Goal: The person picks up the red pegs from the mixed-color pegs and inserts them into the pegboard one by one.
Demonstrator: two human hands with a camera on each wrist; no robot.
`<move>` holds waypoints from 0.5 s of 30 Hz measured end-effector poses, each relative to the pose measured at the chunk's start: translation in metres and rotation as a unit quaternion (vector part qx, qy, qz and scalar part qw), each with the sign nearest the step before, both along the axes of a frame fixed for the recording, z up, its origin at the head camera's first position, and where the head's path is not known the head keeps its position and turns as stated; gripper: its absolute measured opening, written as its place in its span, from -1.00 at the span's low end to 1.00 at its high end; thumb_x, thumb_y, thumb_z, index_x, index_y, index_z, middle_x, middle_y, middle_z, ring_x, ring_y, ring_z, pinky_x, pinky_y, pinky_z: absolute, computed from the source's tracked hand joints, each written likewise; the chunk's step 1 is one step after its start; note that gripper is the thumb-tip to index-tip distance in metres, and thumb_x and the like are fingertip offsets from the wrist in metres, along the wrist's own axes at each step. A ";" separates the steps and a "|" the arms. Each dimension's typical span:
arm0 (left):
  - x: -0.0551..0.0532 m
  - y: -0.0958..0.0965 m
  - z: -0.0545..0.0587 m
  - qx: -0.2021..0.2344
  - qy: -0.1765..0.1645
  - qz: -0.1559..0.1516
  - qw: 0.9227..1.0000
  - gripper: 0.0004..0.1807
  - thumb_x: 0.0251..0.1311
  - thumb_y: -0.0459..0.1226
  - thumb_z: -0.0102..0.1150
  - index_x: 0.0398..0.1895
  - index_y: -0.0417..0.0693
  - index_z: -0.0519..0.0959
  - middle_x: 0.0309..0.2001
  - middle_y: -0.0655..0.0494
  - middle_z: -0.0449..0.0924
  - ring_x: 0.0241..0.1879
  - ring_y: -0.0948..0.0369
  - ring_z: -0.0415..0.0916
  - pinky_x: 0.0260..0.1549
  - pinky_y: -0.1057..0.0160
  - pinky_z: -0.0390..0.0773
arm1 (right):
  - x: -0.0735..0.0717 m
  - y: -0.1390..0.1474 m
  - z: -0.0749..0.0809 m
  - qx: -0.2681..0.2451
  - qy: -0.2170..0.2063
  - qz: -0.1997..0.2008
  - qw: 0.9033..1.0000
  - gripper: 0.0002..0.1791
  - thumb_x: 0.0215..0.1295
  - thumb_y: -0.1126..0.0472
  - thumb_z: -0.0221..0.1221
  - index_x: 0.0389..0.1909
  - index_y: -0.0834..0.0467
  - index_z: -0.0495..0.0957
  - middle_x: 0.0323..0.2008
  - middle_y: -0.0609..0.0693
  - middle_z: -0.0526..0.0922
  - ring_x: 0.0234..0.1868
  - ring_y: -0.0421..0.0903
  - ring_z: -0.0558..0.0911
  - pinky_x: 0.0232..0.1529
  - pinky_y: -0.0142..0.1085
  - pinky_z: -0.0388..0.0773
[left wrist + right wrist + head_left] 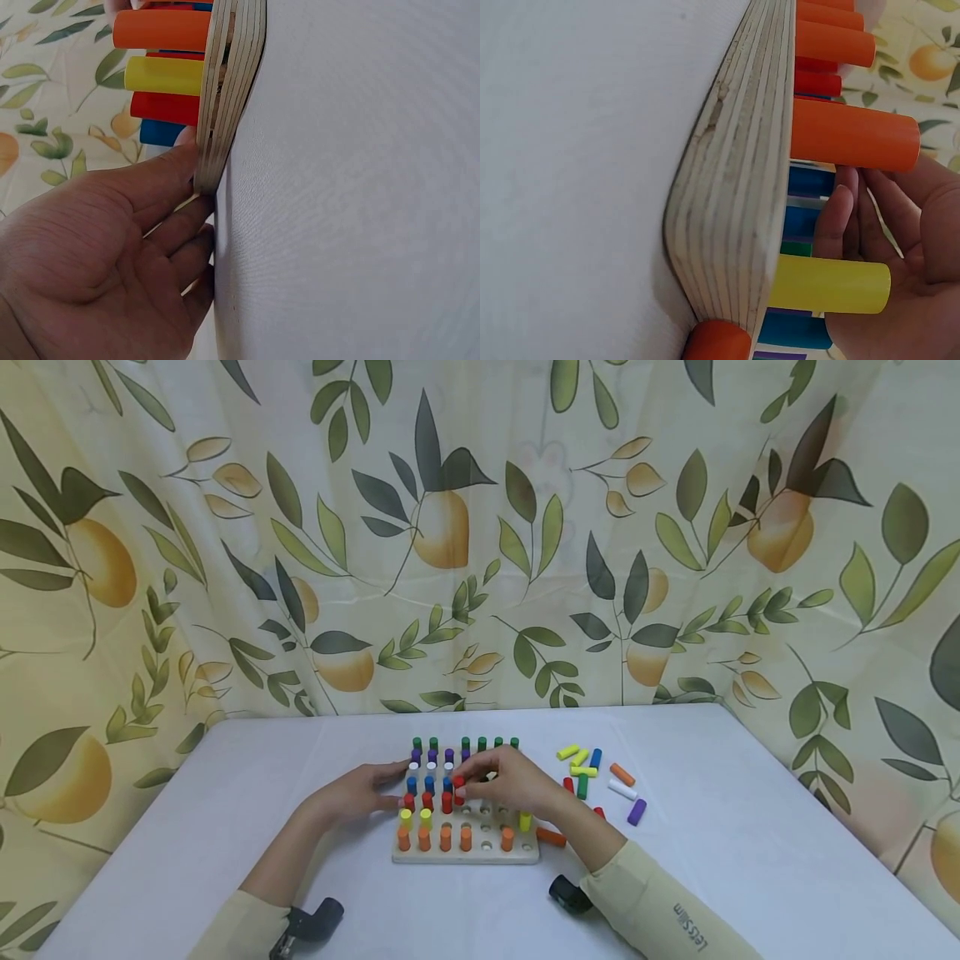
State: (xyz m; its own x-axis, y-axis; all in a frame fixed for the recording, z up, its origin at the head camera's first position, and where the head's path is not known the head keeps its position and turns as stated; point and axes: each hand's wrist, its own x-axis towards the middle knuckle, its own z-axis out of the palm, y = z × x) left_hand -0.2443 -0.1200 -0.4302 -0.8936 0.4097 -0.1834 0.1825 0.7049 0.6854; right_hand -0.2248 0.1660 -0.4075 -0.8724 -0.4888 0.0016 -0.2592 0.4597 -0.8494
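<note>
A wooden pegboard (487, 855) lies on the table with rows of coloured pegs standing in its holes. My right hand (512, 779) reaches over it, pinching a red peg (459, 790) between thumb and fingers, just right of the standing red pegs (427, 802). My left hand (358, 791) touches the board's left edge. In the left wrist view its thumb is at the upper corner beside the pegs, with the other fingers along the side (184, 240). Orange (859, 133) and yellow (832, 283) pegs partly cover my right hand in its wrist view; the held peg is hidden there.
Several loose pegs lie right of the board, among them a purple peg (637, 812), a white peg (622, 789) and a blue peg (596, 758). An orange peg (551, 837) lies close by the board's right edge. A patterned curtain (480, 610) hangs behind the white table (262, 760).
</note>
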 end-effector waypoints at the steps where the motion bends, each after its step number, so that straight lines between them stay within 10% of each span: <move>1: 0.000 0.000 0.000 0.001 -0.001 0.000 1.000 -0.24 0.28 -0.27 0.39 0.55 0.03 0.37 0.51 -0.07 0.32 0.54 -0.17 0.08 0.41 -0.32 0.14 | 0.000 0.001 0.000 0.002 0.002 0.003 1.000 -0.77 0.37 0.20 0.38 0.01 0.07 0.78 -0.14 -0.16 0.74 -0.03 -0.04 0.58 -0.03 -0.18 0.59; 15: 0.003 0.001 0.002 0.005 -0.006 0.004 1.000 -0.24 0.29 -0.28 0.39 0.56 0.00 0.35 0.51 -0.08 0.30 0.54 -0.17 0.07 0.41 -0.30 0.16 | 0.000 0.009 0.006 0.008 0.017 0.024 1.000 -0.78 0.32 0.23 0.42 -0.04 0.06 0.79 -0.23 -0.14 0.75 -0.18 -0.04 0.64 -0.13 -0.20 0.62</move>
State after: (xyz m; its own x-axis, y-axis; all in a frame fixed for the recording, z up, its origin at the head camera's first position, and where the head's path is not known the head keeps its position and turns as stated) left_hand -0.2416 -0.1188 -0.4287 -0.8949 0.4038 -0.1900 0.1683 0.6997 0.6943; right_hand -0.2243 0.1748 -0.4014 -0.8475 -0.5303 0.0231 -0.3102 0.4594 -0.8323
